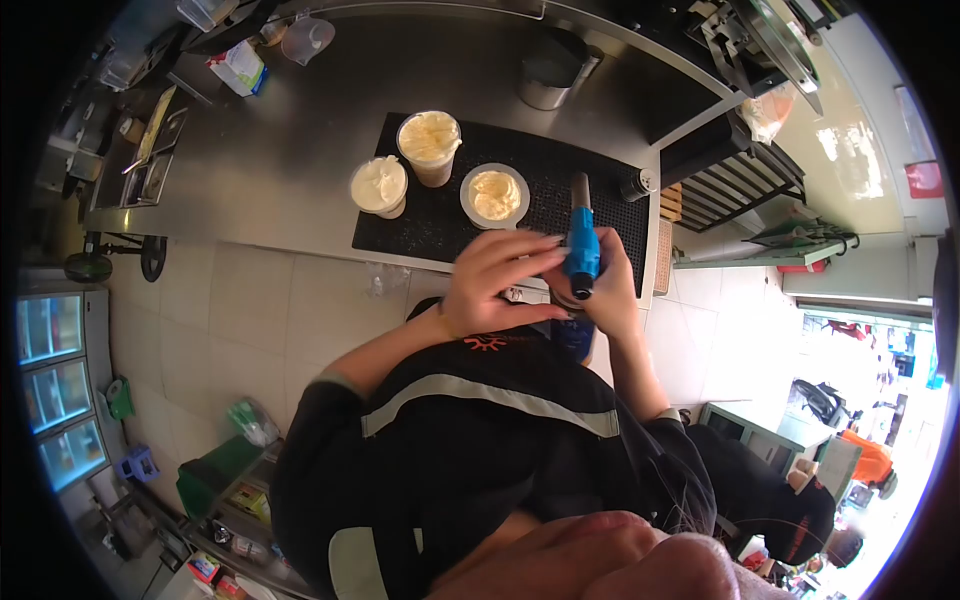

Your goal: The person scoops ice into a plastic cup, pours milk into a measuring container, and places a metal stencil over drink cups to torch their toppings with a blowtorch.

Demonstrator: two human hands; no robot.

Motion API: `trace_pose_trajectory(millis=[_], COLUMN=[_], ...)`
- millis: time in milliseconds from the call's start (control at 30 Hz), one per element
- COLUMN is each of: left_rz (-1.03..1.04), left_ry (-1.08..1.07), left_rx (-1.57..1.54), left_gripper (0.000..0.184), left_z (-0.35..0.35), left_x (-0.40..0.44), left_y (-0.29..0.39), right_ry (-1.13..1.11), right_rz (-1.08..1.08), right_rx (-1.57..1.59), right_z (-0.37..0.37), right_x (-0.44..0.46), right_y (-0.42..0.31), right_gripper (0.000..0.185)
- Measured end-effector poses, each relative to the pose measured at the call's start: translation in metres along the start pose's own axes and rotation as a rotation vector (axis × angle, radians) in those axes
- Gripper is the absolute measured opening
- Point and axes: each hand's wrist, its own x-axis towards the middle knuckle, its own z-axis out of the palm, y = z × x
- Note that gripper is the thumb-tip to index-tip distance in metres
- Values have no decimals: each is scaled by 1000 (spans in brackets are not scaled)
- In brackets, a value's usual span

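Observation:
My right hand (pixel 612 280) is wrapped round a blue torch (pixel 582 240) with a metal nozzle that points away from me over the black mat (pixel 540 150). Beside the torch, my left hand (pixel 495 280) has its fingers spread, the fingertips close to the torch body; whether they touch it I cannot tell. Below the torch a dark blue canister (pixel 572 340) shows in part. Two cups with creamy tops, one taller (pixel 430 138) and one at the left (pixel 380 186), stand on the mat. A round cup with a cream top (pixel 495 195) stands just beyond my left hand.
On the steel counter (pixel 290 150) are a metal pitcher (pixel 550 75) at the back and a carton (pixel 238 68) at the far left. A small shaker (pixel 638 184) stands at the mat's right edge. Another person (pixel 780 500) is partly visible at the lower right.

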Motion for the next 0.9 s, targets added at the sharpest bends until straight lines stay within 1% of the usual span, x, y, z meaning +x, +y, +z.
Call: trace_pose_trajectory(millis=[33,67,100,167,200,300,367,433,533,567,633,667,767,867,900], left_rz=[56,140,224,367,434,489,553,596,611,615,617,626,573,577,567], left_ry=[-79,-155,-228,-325,-376,-622,-654,-694,-677,-663,-635,-591,-444,-429,-419], left_rx=[33,28,23,28,28,-85,-130,-144,-89,-40,56,82,57,96,88], left_gripper=[47,42,37,34,32,30,27,22,16,17,21,22,21,22,22], left_z=[5,14,20,19,19,12,17,21,22,22,22,23,33,35,36], left_x=[17,23,29,39,42,66,79,84,87,82,68,67,58,55,55], left_y=[6,-2,-10,-18,-20,-19,-15,-15,-7,-7,-5,-2,1,2,2], right_ry=[46,64,35,-23,-83,-78,-97,-65,-8,-5,-57,-40,-24,-7,-8], right_rz=[-46,-175,-174,-165,-151,-185,-188,-180,-147,-144,-166,-208,-242,-276,-318], right_rx=[17,48,38,18,19,46,5,44,150,167,127,117,46,-34,-49], right_z=[4,7,0,-10,-20,-12,-16,-16,-16,-18,-25,-24,-28,-30,-32], right_x=[2,8,6,1,4,-7,-11,-14,-18,-18,-16,-16,-15,-15,-13], right_y=[0,13,19,17,40,16,10,2,-3,-2,8,9,20,20,22], right_gripper=[54,51,53,59,66,45,46,45,43,42,42,42,41,41,41])
